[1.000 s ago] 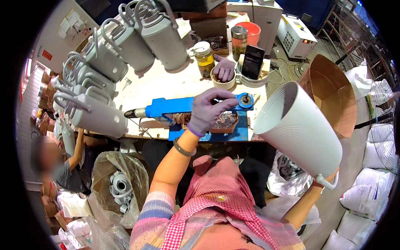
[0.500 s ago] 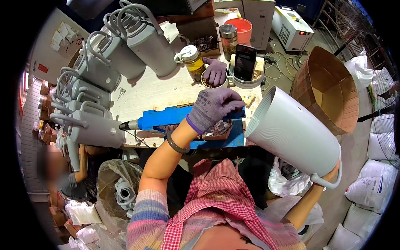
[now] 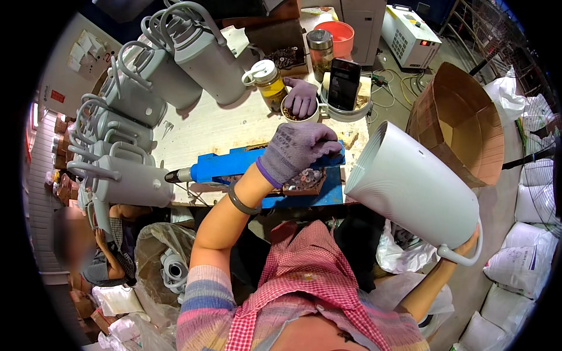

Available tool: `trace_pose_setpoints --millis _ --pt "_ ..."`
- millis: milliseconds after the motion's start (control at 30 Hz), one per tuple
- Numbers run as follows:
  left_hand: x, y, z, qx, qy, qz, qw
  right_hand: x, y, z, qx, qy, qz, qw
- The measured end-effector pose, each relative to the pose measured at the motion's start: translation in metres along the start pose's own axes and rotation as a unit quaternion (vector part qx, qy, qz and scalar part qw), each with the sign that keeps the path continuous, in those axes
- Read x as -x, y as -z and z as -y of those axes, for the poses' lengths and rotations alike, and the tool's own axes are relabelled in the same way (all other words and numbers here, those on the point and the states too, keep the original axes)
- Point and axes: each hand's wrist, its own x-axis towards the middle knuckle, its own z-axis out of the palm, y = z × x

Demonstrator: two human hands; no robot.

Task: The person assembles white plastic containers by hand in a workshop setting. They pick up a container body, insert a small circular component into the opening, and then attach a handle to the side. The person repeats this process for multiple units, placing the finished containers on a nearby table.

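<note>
My left hand (image 3: 295,151), in a purple-grey knit glove, is above the blue tool body (image 3: 225,167) on the bench. Its fingers are curled into a pinch, and whatever is between them is too small or hidden to tell. A dark chuck (image 3: 178,175) sticks out from the tool's left end. Beneath my wrist, a box of small metal parts (image 3: 304,181) is partly covered. At the right, my bare right hand (image 3: 466,244) grips a large pale grey jug body (image 3: 415,184) at its far end, near a loop handle (image 3: 470,256). The jug's ribbed open mouth faces the left hand.
Grey jugs with handles (image 3: 211,67) crowd the bench's left side. An empty-looking glove (image 3: 301,96) lies on a cup (image 3: 301,111) beside a yellow jar (image 3: 268,85) and a phone (image 3: 344,85). A cardboard box (image 3: 462,126) stands right; another person (image 3: 105,251) sits at left.
My left hand stays almost in place, its fingers still pinched. The jug in my right hand has hardly moved. The person at left has shifted an arm.
</note>
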Motion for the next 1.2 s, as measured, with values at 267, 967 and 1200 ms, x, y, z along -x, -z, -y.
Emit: trace_pose_setpoints --millis 267,967,1200 --pt "0.015 0.002 -0.002 -0.066 -0.032 -0.097 0.993 0.01 -0.022 0.005 0.004 -0.006 0.041 0.999" --pt "0.032 -0.017 -0.008 -0.015 -0.067 -0.182 0.981 0.021 0.005 0.003 -0.044 -0.063 -0.015 0.997" --pt "0.027 -0.021 -0.007 0.055 -0.017 -0.176 0.983 0.015 0.006 0.006 -0.045 -0.078 -0.001 0.996"
